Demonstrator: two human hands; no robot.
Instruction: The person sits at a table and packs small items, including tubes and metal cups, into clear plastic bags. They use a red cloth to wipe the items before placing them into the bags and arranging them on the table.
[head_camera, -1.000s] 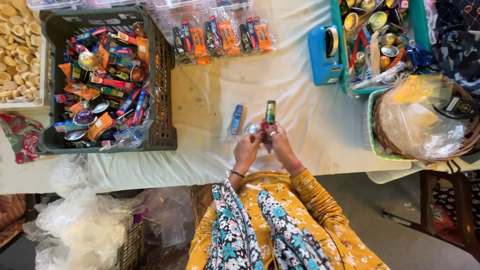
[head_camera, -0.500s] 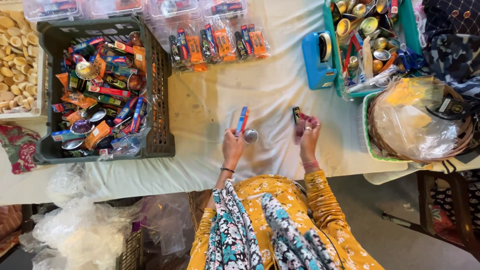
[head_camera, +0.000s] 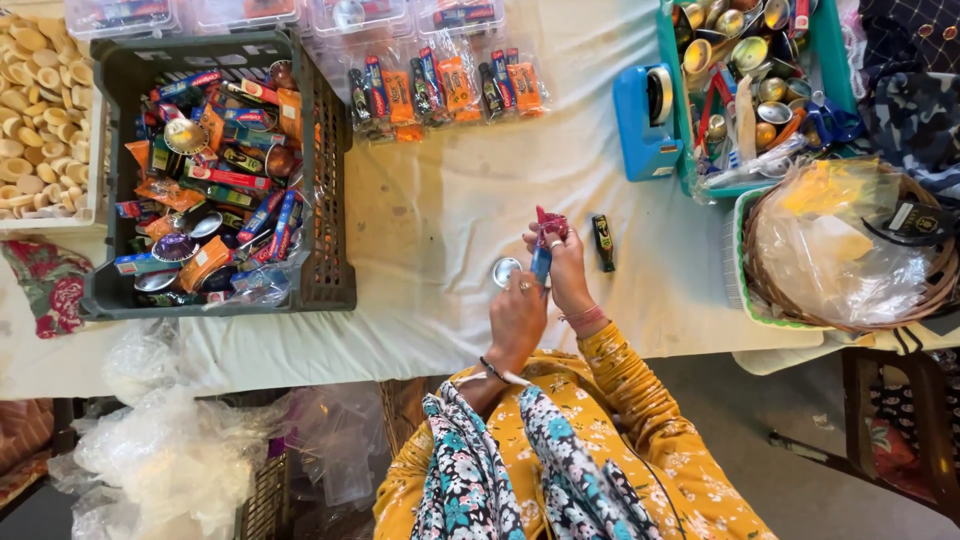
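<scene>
Best to keep both hands close: near the bench's front edge, the right hand (head_camera: 562, 262) pinches a slim blue and red packet (head_camera: 543, 250) upright, the left hand (head_camera: 517, 318) closed on its lower end beside a small round tin (head_camera: 506, 271)

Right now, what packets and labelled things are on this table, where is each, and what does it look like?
Slim blue and red packet: held upright between the left hand and right hand.
Small dark packet: flat on the white cloth, just right of the hands.
Clear bags of orange and dark packets: row along the far edge.
Grey crate: left side, heaped with mixed colourful packets.
Blue tape dispenser: beside the teal bin.
</scene>
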